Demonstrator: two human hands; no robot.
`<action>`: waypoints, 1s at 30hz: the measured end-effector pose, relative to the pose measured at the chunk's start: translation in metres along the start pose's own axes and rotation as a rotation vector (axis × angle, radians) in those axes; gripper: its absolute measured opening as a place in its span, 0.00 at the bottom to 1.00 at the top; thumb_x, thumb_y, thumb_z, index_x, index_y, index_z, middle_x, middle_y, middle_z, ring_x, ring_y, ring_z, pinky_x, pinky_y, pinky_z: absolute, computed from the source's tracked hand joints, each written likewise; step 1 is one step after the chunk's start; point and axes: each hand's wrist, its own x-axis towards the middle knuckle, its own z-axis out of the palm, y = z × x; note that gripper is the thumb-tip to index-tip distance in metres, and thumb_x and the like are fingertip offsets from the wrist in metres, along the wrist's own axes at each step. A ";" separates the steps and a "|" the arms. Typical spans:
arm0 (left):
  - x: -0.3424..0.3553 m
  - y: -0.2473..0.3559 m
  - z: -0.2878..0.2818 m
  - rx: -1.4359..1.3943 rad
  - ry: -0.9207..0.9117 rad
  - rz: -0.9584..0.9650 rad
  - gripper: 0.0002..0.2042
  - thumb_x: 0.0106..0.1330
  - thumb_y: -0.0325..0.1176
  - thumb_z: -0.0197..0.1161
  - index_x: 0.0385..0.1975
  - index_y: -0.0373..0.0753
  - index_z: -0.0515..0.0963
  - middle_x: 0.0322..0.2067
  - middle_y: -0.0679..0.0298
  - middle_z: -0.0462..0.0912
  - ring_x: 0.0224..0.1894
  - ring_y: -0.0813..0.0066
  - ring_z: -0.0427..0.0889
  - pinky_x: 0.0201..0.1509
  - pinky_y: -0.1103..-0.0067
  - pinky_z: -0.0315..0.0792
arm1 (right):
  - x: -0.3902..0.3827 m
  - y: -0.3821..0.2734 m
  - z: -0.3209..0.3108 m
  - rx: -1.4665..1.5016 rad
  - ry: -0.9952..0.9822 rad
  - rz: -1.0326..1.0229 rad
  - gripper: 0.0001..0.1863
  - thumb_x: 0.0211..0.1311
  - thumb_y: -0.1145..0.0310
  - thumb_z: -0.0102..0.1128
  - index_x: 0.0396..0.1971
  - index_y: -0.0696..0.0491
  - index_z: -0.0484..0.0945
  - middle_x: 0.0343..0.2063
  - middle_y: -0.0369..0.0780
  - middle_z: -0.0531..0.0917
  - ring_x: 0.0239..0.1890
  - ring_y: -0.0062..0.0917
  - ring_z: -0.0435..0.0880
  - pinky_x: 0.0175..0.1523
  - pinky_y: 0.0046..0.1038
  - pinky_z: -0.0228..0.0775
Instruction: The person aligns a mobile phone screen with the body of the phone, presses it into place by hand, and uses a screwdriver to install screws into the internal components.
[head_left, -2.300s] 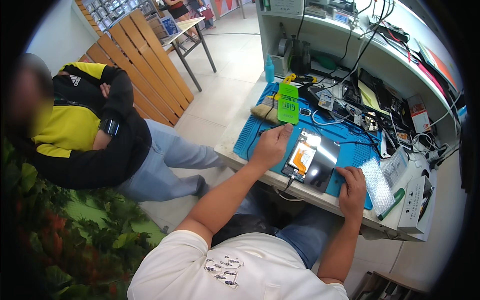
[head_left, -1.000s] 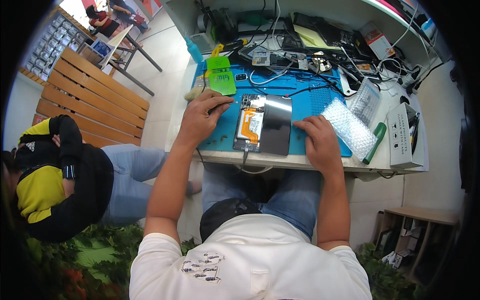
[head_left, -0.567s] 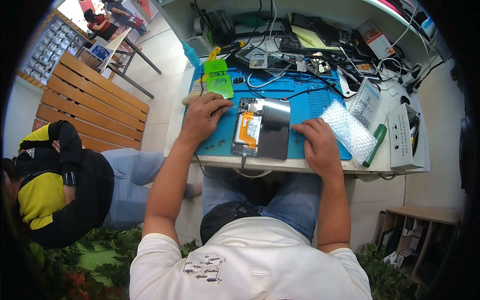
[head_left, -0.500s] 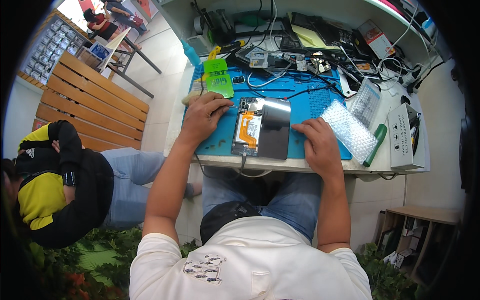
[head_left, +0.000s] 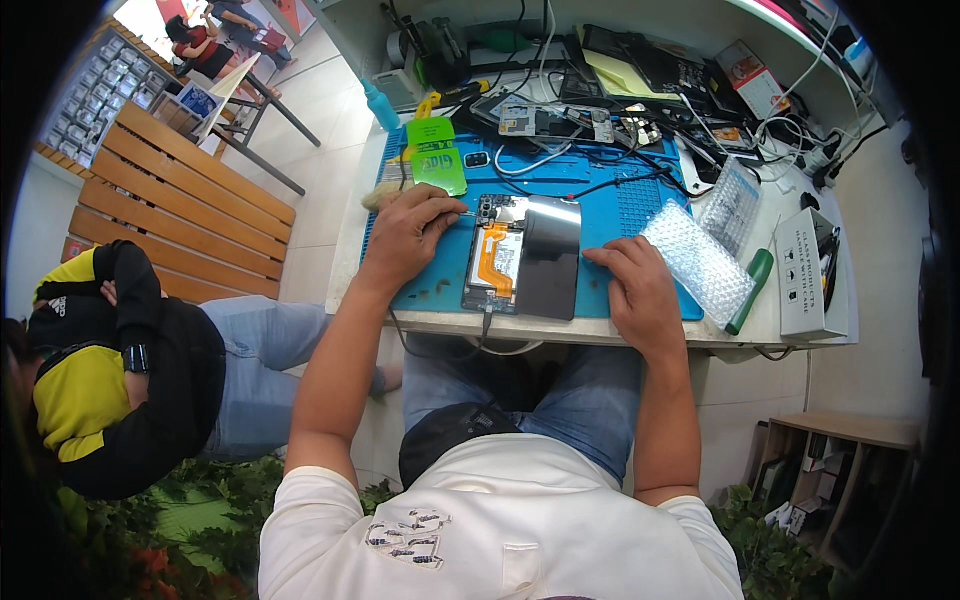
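An opened smartphone (head_left: 507, 270) lies on the blue work mat (head_left: 440, 290), its battery and orange flex cable (head_left: 489, 268) exposed. Against its right side rests a dark glossy screen panel (head_left: 550, 260), and a black charging cable (head_left: 487, 322) meets its lower edge. My left hand (head_left: 405, 232) is at the phone's upper left corner, thumb and index finger pinched on a small thin metallic piece (head_left: 469, 213) too tiny to identify. To the right of the panel, my right hand (head_left: 640, 285) rests on the mat, fingers loosely bent and apart, with nothing visible in them.
Bubble wrap (head_left: 700, 265), a green-handled tool (head_left: 752, 290) and a white box (head_left: 812, 275) lie to the right. Green packets (head_left: 437, 165) sit beyond my left hand. Phone parts and cables (head_left: 560, 120) crowd the back. A seated person (head_left: 130, 360) is at the left.
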 end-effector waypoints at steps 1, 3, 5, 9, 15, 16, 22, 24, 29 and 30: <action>0.000 0.001 -0.001 0.000 -0.004 -0.003 0.07 0.74 0.34 0.76 0.48 0.47 0.95 0.47 0.64 0.92 0.51 0.61 0.89 0.58 0.67 0.74 | 0.000 0.000 0.000 0.000 0.003 -0.001 0.23 0.57 0.84 0.58 0.52 0.54 0.90 0.45 0.43 0.87 0.50 0.41 0.84 0.61 0.45 0.76; 0.001 0.000 -0.001 0.002 -0.007 -0.001 0.07 0.74 0.34 0.76 0.48 0.47 0.95 0.47 0.64 0.92 0.51 0.61 0.89 0.58 0.67 0.74 | 0.000 0.000 0.000 0.005 0.002 0.003 0.23 0.57 0.84 0.58 0.52 0.54 0.90 0.45 0.43 0.87 0.50 0.41 0.84 0.61 0.45 0.76; 0.001 0.000 -0.001 0.009 -0.003 0.008 0.07 0.74 0.34 0.76 0.47 0.47 0.95 0.46 0.63 0.92 0.51 0.61 0.89 0.58 0.67 0.74 | 0.001 0.000 0.000 0.006 0.001 0.003 0.23 0.57 0.84 0.58 0.52 0.54 0.90 0.45 0.43 0.87 0.50 0.41 0.84 0.61 0.45 0.76; 0.001 0.000 -0.001 0.010 -0.008 0.001 0.07 0.74 0.35 0.76 0.47 0.47 0.95 0.46 0.64 0.92 0.52 0.62 0.89 0.58 0.67 0.74 | 0.001 0.000 0.000 -0.002 0.000 -0.003 0.23 0.57 0.84 0.58 0.52 0.55 0.90 0.44 0.43 0.87 0.50 0.41 0.84 0.61 0.45 0.76; 0.000 -0.001 0.000 0.002 -0.009 -0.002 0.07 0.74 0.34 0.76 0.47 0.47 0.95 0.46 0.64 0.92 0.52 0.62 0.89 0.58 0.67 0.74 | 0.001 -0.001 0.000 -0.008 -0.003 0.003 0.23 0.57 0.84 0.58 0.52 0.55 0.90 0.44 0.43 0.87 0.50 0.42 0.84 0.61 0.45 0.76; 0.001 0.001 -0.001 0.000 -0.007 0.002 0.07 0.74 0.34 0.76 0.47 0.47 0.95 0.46 0.64 0.92 0.52 0.62 0.89 0.58 0.67 0.74 | 0.001 -0.001 0.000 -0.009 -0.002 0.004 0.23 0.57 0.84 0.58 0.51 0.55 0.90 0.44 0.44 0.87 0.50 0.42 0.84 0.61 0.45 0.76; 0.001 0.001 -0.002 0.005 -0.003 0.012 0.07 0.74 0.33 0.76 0.48 0.46 0.95 0.46 0.64 0.92 0.52 0.62 0.89 0.58 0.68 0.74 | 0.001 -0.001 -0.001 0.003 -0.014 0.010 0.23 0.57 0.85 0.58 0.52 0.55 0.90 0.45 0.44 0.87 0.50 0.42 0.83 0.61 0.45 0.76; 0.001 0.001 -0.001 0.006 -0.003 0.010 0.07 0.74 0.33 0.75 0.48 0.46 0.95 0.46 0.64 0.92 0.52 0.62 0.89 0.58 0.68 0.74 | 0.001 0.000 0.000 0.006 -0.009 0.002 0.23 0.57 0.85 0.58 0.52 0.55 0.90 0.45 0.44 0.87 0.50 0.42 0.83 0.61 0.45 0.76; 0.002 0.003 -0.002 -0.010 -0.009 -0.002 0.07 0.75 0.33 0.75 0.48 0.46 0.94 0.46 0.63 0.92 0.52 0.61 0.89 0.58 0.67 0.76 | 0.001 0.001 0.001 0.000 -0.006 0.001 0.23 0.57 0.84 0.57 0.51 0.55 0.90 0.45 0.44 0.87 0.49 0.42 0.83 0.60 0.45 0.76; 0.002 0.003 -0.002 -0.011 -0.009 -0.005 0.07 0.75 0.33 0.75 0.48 0.46 0.94 0.46 0.63 0.92 0.52 0.60 0.89 0.58 0.67 0.76 | 0.001 0.002 0.001 0.001 -0.004 0.000 0.23 0.57 0.84 0.57 0.51 0.55 0.90 0.44 0.44 0.87 0.49 0.42 0.83 0.60 0.45 0.76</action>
